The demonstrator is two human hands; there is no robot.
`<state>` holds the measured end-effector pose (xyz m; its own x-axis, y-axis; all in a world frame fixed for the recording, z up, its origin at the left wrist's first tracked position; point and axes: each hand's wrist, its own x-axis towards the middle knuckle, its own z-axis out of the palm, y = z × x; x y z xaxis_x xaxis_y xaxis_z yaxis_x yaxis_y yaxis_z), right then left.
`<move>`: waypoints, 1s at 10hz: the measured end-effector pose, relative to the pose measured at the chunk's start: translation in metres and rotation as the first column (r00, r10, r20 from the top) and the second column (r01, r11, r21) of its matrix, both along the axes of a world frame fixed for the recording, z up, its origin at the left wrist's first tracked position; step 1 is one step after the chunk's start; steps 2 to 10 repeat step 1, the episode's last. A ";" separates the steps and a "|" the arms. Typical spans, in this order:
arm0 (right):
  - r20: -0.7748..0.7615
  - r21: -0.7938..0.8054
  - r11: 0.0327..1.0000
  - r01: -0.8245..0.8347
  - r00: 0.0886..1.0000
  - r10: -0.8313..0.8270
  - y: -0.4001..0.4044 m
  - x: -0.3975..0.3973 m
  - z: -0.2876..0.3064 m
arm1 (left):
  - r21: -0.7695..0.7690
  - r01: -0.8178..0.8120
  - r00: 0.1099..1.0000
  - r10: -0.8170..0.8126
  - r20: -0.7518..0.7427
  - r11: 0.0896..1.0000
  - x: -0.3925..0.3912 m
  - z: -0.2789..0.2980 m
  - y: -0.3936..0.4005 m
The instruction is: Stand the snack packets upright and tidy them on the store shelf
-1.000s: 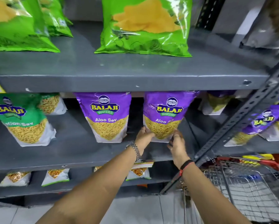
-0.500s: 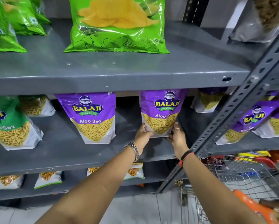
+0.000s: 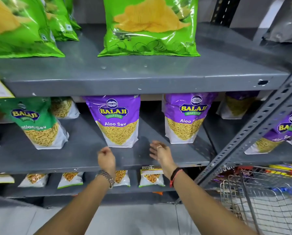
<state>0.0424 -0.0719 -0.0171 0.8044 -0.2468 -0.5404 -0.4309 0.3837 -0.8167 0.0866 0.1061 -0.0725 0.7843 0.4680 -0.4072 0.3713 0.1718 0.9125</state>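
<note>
Two purple Aloo Sev packets stand upright on the middle grey shelf [image 3: 84, 155]: one at centre [image 3: 118, 122], one to its right [image 3: 185, 119]. My left hand [image 3: 106, 158] hovers just below the centre packet's bottom left corner, fingers loosely curled, holding nothing. In the gap between the two purple packets, my right hand [image 3: 160, 153] is spread over the shelf with nothing in it. A green sev packet [image 3: 38, 122] stands at the left.
Large green chip bags [image 3: 148, 28] stand on the top shelf [image 3: 141, 77]. Smaller packets [image 3: 151, 177] line the lower shelf. A slotted steel upright [image 3: 253, 131] slants at the right, with more purple packets [image 3: 277, 133] beyond it. A wire shopping cart [image 3: 260, 197] sits at bottom right.
Both hands have let go of the right purple packet and shifted left; they now flank the bottom of the centre purple packet. The view has also swung left.
</note>
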 end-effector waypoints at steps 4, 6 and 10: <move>0.026 -0.009 0.999 -0.036 0.999 0.036 0.031 0.015 0.010 | -0.020 0.096 0.995 -0.097 -0.040 0.995 0.015 0.021 0.022; 0.026 -0.009 0.999 -0.036 0.999 0.036 0.031 0.015 0.010 | -0.020 0.096 0.995 -0.097 -0.040 0.995 0.015 0.021 0.022; 0.026 -0.009 0.999 -0.036 0.999 0.036 0.031 0.015 0.010 | -0.020 0.096 0.995 -0.097 -0.040 0.995 0.015 0.021 0.022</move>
